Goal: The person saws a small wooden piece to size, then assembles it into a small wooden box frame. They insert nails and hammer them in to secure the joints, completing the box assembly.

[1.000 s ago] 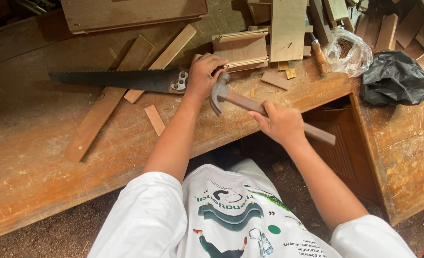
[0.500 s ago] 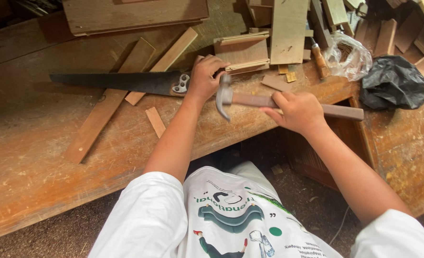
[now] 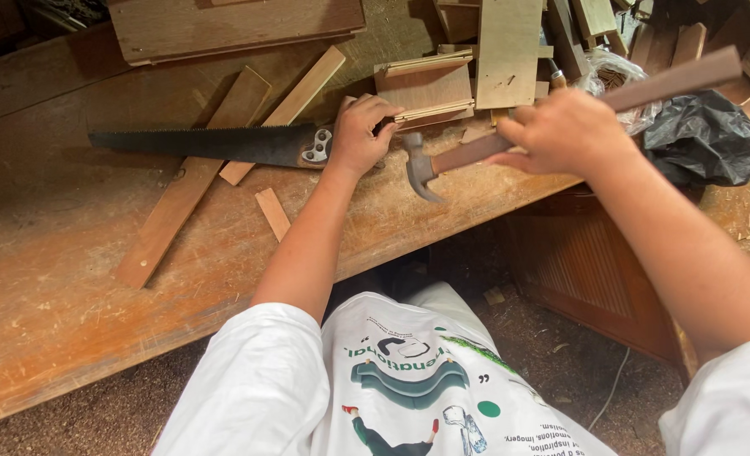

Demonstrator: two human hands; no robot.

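My right hand [image 3: 561, 131] grips the wooden handle of a claw hammer [image 3: 421, 167], whose steel head hangs just above the workbench edge. My left hand [image 3: 360, 133] rests on the bench with fingers curled, pressing on something small beside the handle of a dark hand saw [image 3: 214, 145]; what it pinches is hidden. The saw lies flat, blade pointing left. A small slotted wooden box piece [image 3: 421, 84] sits just behind my left hand.
A worn wooden workbench [image 3: 71, 279] carries long wood strips [image 3: 185, 190], a short offcut [image 3: 272, 211] and stacked boards [image 3: 506, 51] at the back. A black plastic bag [image 3: 704, 139] and a clear bag lie at right. Dirt floor shows below.
My right hand has lifted and swung the hammer up and to the right, so its handle now tilts upward. The left hand stays by the saw handle.
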